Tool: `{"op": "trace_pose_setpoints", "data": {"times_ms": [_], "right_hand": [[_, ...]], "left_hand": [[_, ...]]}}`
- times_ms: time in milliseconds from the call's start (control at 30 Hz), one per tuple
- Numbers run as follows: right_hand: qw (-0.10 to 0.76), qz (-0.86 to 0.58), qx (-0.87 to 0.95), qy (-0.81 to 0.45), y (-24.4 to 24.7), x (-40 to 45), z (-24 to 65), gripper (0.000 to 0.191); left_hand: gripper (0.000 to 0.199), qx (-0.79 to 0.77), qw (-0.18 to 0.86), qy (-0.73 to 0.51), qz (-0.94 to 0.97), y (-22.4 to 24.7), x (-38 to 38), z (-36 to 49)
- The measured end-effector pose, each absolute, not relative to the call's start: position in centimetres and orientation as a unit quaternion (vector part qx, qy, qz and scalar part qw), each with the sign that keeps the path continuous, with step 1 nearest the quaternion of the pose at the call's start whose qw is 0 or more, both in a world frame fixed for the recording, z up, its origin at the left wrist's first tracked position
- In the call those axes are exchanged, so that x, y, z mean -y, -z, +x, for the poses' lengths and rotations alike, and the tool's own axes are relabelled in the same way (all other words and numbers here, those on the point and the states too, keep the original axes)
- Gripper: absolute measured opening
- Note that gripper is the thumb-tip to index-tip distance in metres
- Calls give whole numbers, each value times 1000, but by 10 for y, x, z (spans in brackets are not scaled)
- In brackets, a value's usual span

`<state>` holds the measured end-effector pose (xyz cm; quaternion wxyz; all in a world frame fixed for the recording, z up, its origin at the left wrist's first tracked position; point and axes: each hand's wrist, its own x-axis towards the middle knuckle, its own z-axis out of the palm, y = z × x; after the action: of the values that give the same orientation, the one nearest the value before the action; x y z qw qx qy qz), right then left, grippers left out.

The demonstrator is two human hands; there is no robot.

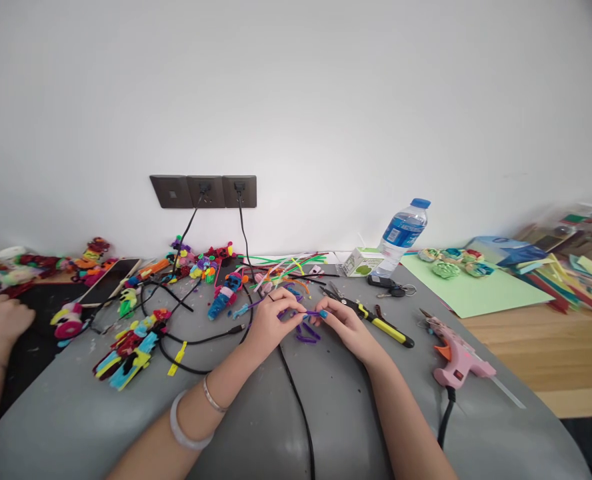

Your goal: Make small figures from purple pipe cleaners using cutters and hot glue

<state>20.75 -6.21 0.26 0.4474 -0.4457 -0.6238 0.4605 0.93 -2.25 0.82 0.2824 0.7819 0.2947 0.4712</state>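
Note:
Between my two hands runs a short purple pipe cleaner (313, 313). My left hand (275, 316) pinches one end of it between thumb and fingers. The other end is pinched by my right hand (345, 325), whose nails are painted blue. Just below them, cut purple pipe cleaner pieces (308, 333) lie on the grey table (256, 413). Behind my fingers is a loose pile of coloured pipe cleaners (296, 265), partly hidden by my left hand. A blue pipe cleaner figure (225, 297) lies to the left of that hand.
Yellow-black pliers (383, 325) lie right of my hands. Farther right rests a pink glue gun (459, 360). A water bottle (403, 233) leans near a small carton (362, 261). Black cables (296, 390) cross the table. At far left is another person's hand (1, 320).

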Motion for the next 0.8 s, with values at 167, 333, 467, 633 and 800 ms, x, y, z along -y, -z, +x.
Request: {"op": "trace_pose_setpoints", "data": {"times_ms": [167,333,467,633,800], "right_hand": [[441,-439,625,-472,-7,64,205,32],[446,-432,624,-475,-10,65,203,31],[455,-420,616,-487,-9,65,205,29],[452,-405,611,-509,-9,66,208,29],[453,-399,604,-520,-10,67,208,28]], "left_hand": [[5,-291,288,-465,785,-8,23,10],[9,-286,293,-459,789,-8,24,10],[10,-281,295,-460,789,-8,23,10],[8,-264,283,-471,793,-5,22,10],[6,-255,266,-476,798,-5,21,10]]}}
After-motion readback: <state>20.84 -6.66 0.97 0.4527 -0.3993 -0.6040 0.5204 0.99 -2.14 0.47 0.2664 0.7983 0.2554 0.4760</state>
